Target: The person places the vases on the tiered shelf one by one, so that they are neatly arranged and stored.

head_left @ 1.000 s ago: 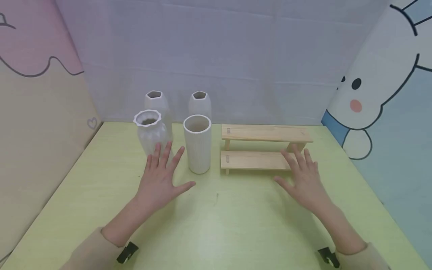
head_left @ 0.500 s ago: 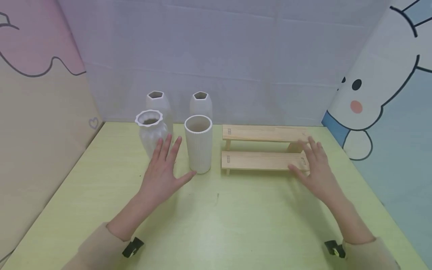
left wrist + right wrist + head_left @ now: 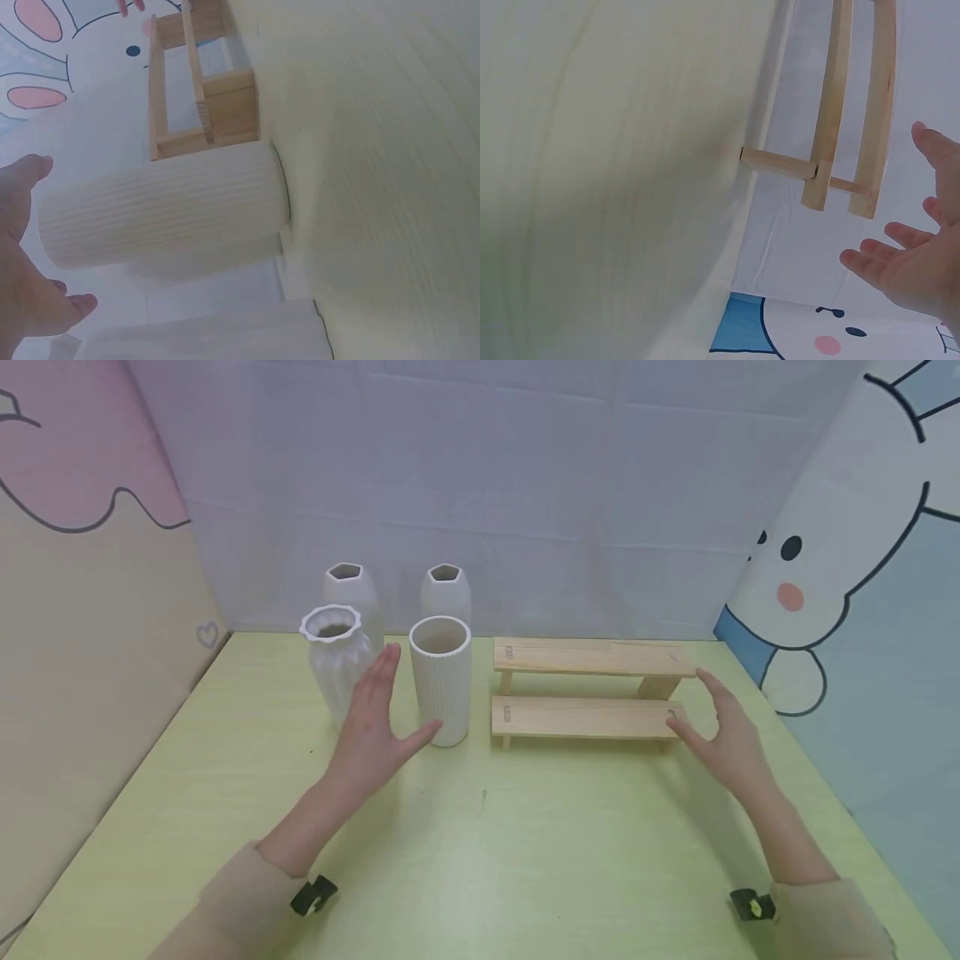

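In the head view my left hand (image 3: 372, 731) hovers between a white vase with a scalloped rim (image 3: 332, 647) and a white ribbed cylinder vase (image 3: 441, 685). Its thumb overlaps the cylinder vase, and its fingers lie over the scalloped one's right side. The left wrist view has the ribbed vase (image 3: 172, 202) beyond the spread thumb and fingers. At the right end of a two-tier wooden shelf (image 3: 585, 718) is my right hand (image 3: 731, 739), thumb apart from the fingers, its tip overlapping the lower board's end. Nothing is held in either hand.
Behind the front vases stand two tall white vases with angular mouths, one at the left (image 3: 352, 589) and another nearer the middle (image 3: 446, 593). The light yellow-green table (image 3: 480, 860) meets a pale backdrop (image 3: 480, 485). Cartoon-printed panels flank both sides.
My right hand has moved rightward, from over the shelf to its right end. The left hand has turned, its fingers drawing together and its thumb rising over the cylinder vase.
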Demonstrator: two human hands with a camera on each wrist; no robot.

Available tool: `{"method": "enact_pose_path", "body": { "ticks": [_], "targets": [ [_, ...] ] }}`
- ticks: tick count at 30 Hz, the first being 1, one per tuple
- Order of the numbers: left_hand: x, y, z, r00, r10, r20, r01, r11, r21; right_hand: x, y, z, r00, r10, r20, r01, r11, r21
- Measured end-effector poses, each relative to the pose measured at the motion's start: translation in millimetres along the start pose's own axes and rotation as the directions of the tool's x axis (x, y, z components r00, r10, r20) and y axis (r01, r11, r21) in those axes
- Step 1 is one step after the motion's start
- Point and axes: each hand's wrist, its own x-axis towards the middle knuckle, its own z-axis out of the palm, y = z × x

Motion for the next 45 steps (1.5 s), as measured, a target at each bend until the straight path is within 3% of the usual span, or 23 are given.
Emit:
{"method": "enact_pose_path", "body": {
  "ticks": [8, 16, 23, 30, 39, 45],
  "targets": [
    [10.5, -4.9, 6.5, 0.998, -0.049, 0.025, 0.052, 0.993, -0.103, 2.6, 19, -5, 0.99, 0.113, 0.082, -0.12, 0.989, 0.085],
    [18.3, -9.9, 12.5, 0.986, -0.147, 0.084, 0.16, 0.969, -0.187, 5.5, 43, -4, 0.978, 0.087, 0.187, -0.114, 0.984, 0.134],
    [24.9, -20.4, 18.1, 0.988, -0.131, 0.085, 0.15, 0.947, -0.286, 8.4, 59, -7, 0.946, 0.091, 0.311, -0.137, 0.982, 0.13],
    [28.5, -31.8, 23.1, 0.987, -0.108, 0.119, 0.142, 0.931, -0.336, 10.3, 66, -8, 0.918, 0.101, 0.382, -0.168, 0.975, 0.146],
    [32.7, -41.4, 26.5, 0.979, -0.109, 0.172, 0.168, 0.909, -0.38, 13.2, 76, -6, 0.879, 0.079, 0.471, -0.24, 0.926, 0.292],
    [34.5, -46.8, 28.2, 0.975, -0.111, 0.192, 0.185, 0.885, -0.427, 13.0, 77, -2, 0.866, 0.059, 0.496, -0.263, 0.898, 0.352]
  ]
}}
